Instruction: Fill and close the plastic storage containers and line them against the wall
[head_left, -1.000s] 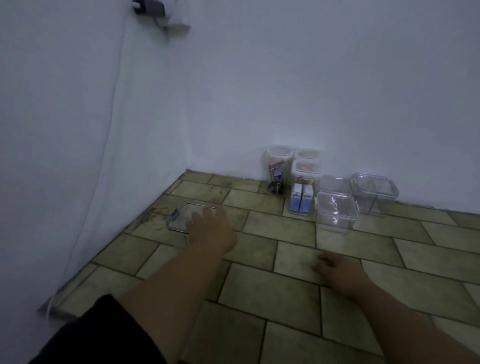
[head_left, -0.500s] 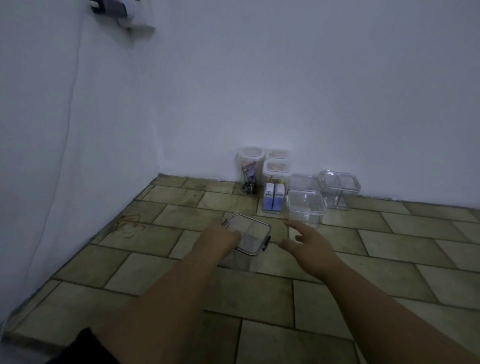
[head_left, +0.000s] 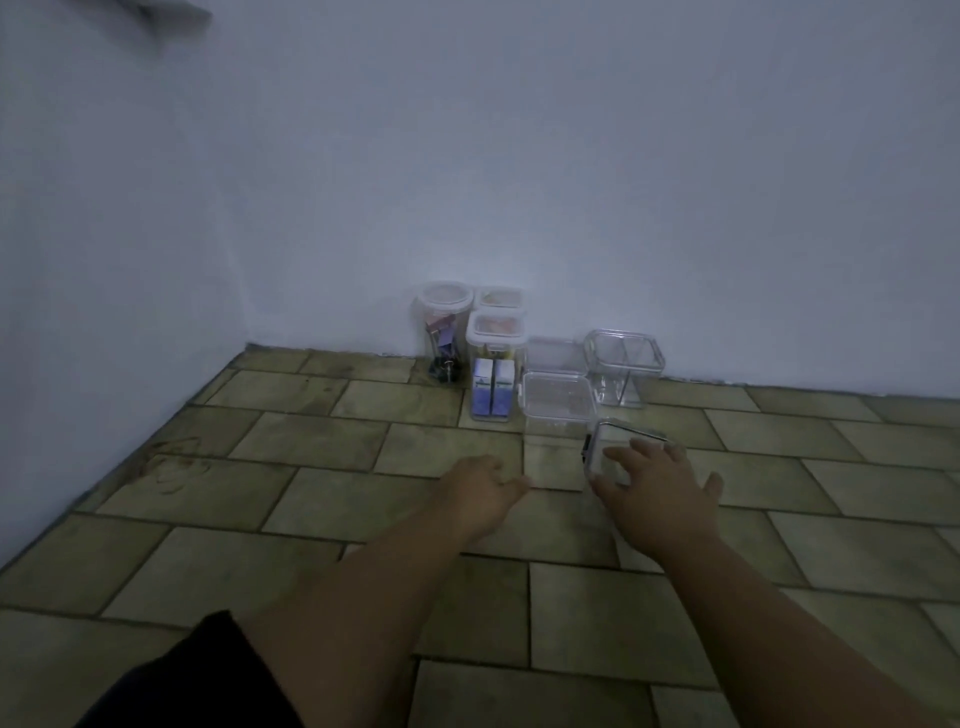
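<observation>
Dim room, tiled floor (head_left: 322, 441), white wall (head_left: 571, 182) behind. Against the wall, a cluster of clear tubs: round jar (head_left: 443, 332) with dark clips in the bottom, a small lidded tub (head_left: 500, 298) beside it, a taller lidded tub (head_left: 495, 364) in front holding two blue-and-white cartons. To their right a shut empty tub (head_left: 557, 400), another lidded one (head_left: 553, 353) close behind it, and a latched empty box (head_left: 623, 371) nearest the wall on the right. The box in play (head_left: 602, 444) sits on the floor just in front of the shut empty tub, clear, dark latch on its left side, lid on. Right hand (head_left: 657, 488) lies over its near top, fingers spread and curved on the lid and sides; whether it truly grips, cannot tell. Left hand (head_left: 480, 491) is beside it, off the box, fingers loosely together, nothing in them, low over the tiles. Nothing stands between the box and the row. Half a second ago the left hand held this box further left and the right hand was only reaching; now the box is with the right hand, nearer the row.
</observation>
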